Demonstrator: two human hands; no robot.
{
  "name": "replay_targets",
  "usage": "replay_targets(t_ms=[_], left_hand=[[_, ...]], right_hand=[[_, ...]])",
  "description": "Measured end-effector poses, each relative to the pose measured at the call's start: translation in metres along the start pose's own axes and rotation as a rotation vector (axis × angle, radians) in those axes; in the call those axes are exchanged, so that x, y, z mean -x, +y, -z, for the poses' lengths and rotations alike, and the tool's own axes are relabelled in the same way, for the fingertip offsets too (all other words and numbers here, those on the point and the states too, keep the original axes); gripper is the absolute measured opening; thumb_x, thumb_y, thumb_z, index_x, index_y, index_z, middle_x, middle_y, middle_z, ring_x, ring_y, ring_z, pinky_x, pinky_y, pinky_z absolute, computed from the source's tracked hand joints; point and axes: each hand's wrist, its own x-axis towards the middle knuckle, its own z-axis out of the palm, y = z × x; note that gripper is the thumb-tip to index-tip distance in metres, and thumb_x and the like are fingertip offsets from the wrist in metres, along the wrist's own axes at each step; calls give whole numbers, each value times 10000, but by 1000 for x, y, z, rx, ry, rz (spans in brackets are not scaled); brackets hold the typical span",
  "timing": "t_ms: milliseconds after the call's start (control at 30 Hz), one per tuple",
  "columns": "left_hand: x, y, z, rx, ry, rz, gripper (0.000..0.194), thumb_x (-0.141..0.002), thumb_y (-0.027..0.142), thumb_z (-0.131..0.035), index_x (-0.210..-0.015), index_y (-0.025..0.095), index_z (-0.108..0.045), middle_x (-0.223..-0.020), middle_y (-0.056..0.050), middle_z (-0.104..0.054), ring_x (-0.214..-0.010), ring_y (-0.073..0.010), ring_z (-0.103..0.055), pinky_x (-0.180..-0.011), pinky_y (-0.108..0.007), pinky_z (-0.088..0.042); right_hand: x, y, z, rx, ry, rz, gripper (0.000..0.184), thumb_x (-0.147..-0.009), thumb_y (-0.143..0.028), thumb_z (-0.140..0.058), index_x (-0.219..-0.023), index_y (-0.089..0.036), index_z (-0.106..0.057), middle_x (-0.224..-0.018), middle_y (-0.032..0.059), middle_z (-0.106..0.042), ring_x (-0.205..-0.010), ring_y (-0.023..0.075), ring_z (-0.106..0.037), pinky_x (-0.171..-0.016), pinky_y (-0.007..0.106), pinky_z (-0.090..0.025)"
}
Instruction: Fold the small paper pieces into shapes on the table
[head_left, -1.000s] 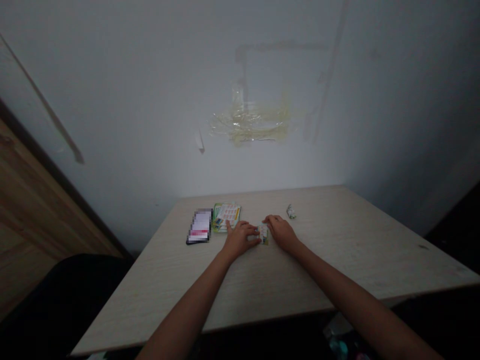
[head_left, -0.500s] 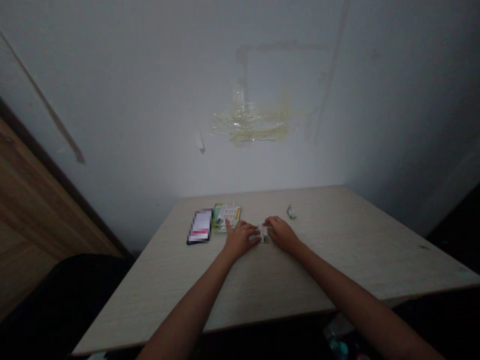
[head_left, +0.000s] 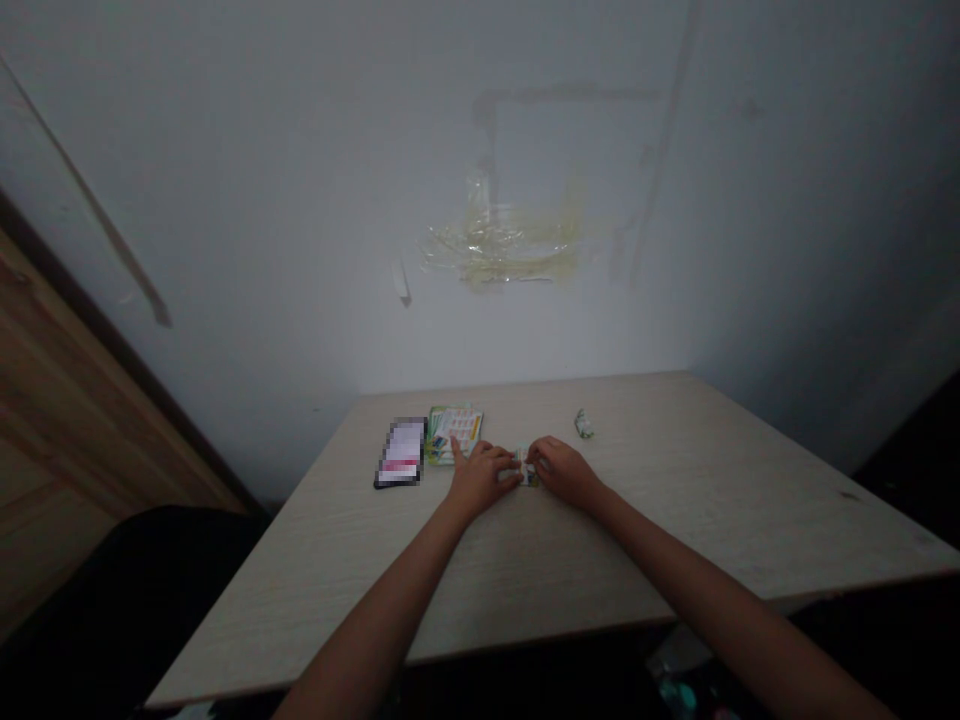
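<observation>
You have two bare hands over the table, with one small white, green and yellow printed paper piece (head_left: pixel 527 478) lying between them on the near-middle part of the tabletop. Your left hand (head_left: pixel 478 480) is loosely spread and palm down, its fingertips at the piece's left side. Your right hand (head_left: pixel 562 468) is curled, thumb and fingertips close together at the piece's right side; you cannot tell from here whether it pinches the paper.

Left of the piece is one stack of green-and-white printed sheets (head_left: pixel 459 428), too overlapped to count. Just left of that lies one black-edged phone (head_left: pixel 403 455), its lit screen blurred. One crumpled white-and-green wrapper (head_left: pixel 583 424) sits farther right.

Your surface is one pale, wood-grained table (head_left: pixel 675 480), its far edge by a grey-white wall (head_left: pixel 300 180) bearing clear, yellowed tape (head_left: pixel 517 250). One brown wooden panel (head_left: pixel 60 400) stands at left.
</observation>
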Motion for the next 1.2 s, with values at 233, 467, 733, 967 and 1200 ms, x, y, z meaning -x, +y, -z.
replay_targets(t_ms=[233,467,733,967,1200], left_hand=[[0,-2,-2,-9,24,-21,194,-851,485,-599,-997,406,-699,-1125,49,-692,-1147,-246,-500,-1032,-736,175],[0,0,-1,-40,13,4,216,-906,449,-521,-1026,408,-696,-1148,30,-694,-1187,-254,-484,-1072,-719,132],[-4,-6,-8,-80,46,30,251,-908,434,-520,-1119,443,-656,-1224,34,-672,-1292,-292,-418,-1034,-751,166],[-4,-8,-11,-70,70,27,235,-911,434,-517,-1090,450,-669,-1219,40,-674,-1265,-292,-445,-1019,-757,178],[-3,-9,-10,-70,69,13,253,-923,450,-491,-1113,438,-657,-1214,33,-676,-1256,-288,-451,-1003,-769,183]], right_hand=[[3,-4,2,-50,7,9,130,-805,-84,-550,-865,-195,-579,-872,30,-635,-833,159,-591,-782,270,-457],[4,-3,1,-2,18,5,118,-809,-97,-549,-861,-196,-587,-872,34,-637,-849,164,-593,-803,276,-457],[-1,3,-3,56,12,-35,142,-850,-95,-515,-922,-192,-590,-940,53,-627,-930,173,-577,-851,285,-445],[3,-3,3,-48,9,39,170,-813,-53,-501,-847,-197,-585,-862,38,-630,-854,171,-578,-825,293,-452],[7,-7,8,-103,-5,95,255,-711,8,-494,-824,-200,-588,-874,38,-645,-863,173,-588,-834,300,-455]])
